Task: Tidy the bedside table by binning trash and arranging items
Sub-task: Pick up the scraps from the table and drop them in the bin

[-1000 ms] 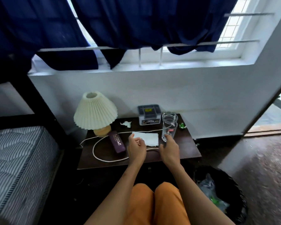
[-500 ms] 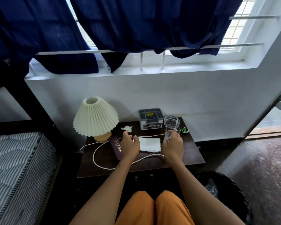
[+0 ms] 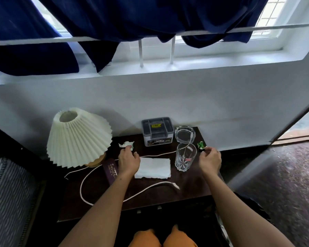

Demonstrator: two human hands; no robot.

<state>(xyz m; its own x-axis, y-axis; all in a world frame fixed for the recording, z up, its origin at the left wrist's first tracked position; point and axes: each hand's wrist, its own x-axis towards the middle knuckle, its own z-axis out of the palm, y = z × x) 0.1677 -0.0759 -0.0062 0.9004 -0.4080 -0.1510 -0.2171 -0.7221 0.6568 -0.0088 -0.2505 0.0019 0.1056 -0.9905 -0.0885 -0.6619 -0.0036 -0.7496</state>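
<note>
On the dark bedside table (image 3: 168, 198), my left hand (image 3: 128, 160) reaches back, its fingertips touching a crumpled white wrapper (image 3: 126, 144) beside the lamp. At the table's right edge my right hand (image 3: 210, 159) hovers with loosely curled fingers, the tips just short of a crumpled green wrapper (image 3: 201, 145). An empty drinking glass (image 3: 185, 157) stands upright between my hands, held by neither. A white napkin (image 3: 152, 168) lies flat in front of my left hand.
A pleated cream lamp (image 3: 77, 136) stands at the left, with a purple glasses case (image 3: 111, 171) and a looping white cord (image 3: 114, 198) near it. A grey box (image 3: 157, 131) and a glass ashtray (image 3: 184, 134) sit by the wall. A dark bin (image 3: 246, 209) shows at lower right.
My right hand let go of the glass and moved right toward the green wrapper. My left hand moved back to the white wrapper. The view came closer to the table.
</note>
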